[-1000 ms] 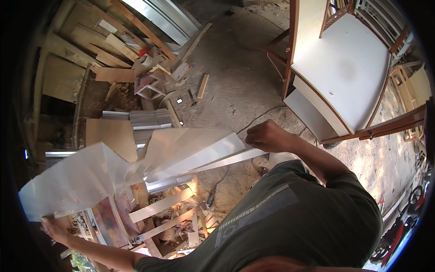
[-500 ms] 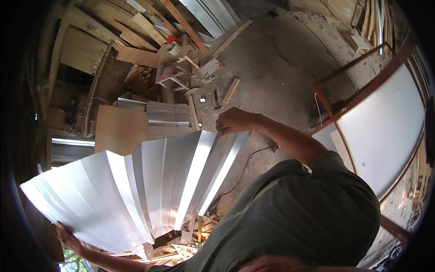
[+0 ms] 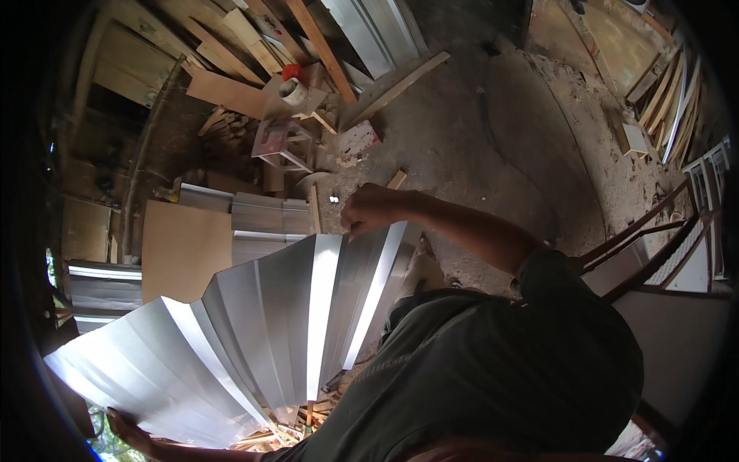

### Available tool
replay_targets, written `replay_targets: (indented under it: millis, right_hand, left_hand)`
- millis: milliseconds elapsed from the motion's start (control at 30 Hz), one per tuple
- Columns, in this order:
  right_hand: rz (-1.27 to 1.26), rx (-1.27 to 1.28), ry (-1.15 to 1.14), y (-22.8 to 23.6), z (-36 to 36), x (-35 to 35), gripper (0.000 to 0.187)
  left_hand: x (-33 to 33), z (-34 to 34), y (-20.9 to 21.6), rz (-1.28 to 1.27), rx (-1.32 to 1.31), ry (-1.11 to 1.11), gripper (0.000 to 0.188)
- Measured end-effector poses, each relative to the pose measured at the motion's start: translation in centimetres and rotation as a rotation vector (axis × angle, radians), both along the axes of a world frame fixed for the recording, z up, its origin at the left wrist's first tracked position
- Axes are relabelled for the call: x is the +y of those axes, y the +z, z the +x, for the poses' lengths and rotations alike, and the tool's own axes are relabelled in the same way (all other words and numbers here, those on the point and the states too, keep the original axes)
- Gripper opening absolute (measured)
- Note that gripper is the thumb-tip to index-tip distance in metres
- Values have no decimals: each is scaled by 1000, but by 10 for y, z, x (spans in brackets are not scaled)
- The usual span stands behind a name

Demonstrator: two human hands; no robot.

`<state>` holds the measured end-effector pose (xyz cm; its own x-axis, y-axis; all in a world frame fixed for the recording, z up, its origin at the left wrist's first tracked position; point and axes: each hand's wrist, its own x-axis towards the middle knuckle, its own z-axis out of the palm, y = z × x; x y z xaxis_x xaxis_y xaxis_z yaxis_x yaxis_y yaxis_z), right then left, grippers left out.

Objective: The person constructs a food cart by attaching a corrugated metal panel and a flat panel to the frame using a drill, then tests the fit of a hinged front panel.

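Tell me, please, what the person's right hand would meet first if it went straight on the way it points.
The right hand, gripping the ribbed shiny metal sheet, points left; probably the stacked grey metal panels on the ground, though depth is unclear.

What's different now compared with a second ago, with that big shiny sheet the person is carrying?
The metal sheet has swung from lying across the view to running lengthwise away from the person, its ribs now fanned out. The view has turned too: the white panel has slid off toward the right edge. Unchanged: the right hand grips the far edge and the left hand the near corner; neither let go.
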<state>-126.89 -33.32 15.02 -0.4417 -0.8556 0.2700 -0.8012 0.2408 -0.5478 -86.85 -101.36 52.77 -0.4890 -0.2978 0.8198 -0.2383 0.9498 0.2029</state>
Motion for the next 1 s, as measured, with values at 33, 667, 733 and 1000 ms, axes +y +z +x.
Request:
replay_targets:
  millis: [33,667,733,1000]
  right_hand:
    - [-3,10,-11,-3,-29,8,34]
    - [155,114,-442,5,-598,350,29]
    - [247,27,-483,21,-662,396,33]
    - [251,219,-430,81,-917,545,31]
  left_hand:
    - [10,-34,-6,54,24,-50,42]
    - [250,-725,-96,622,136,-567,23]
    - [294,-798,-123,603,179,-541,21]
    - [459,-1055,-220,566,5,-625,18]
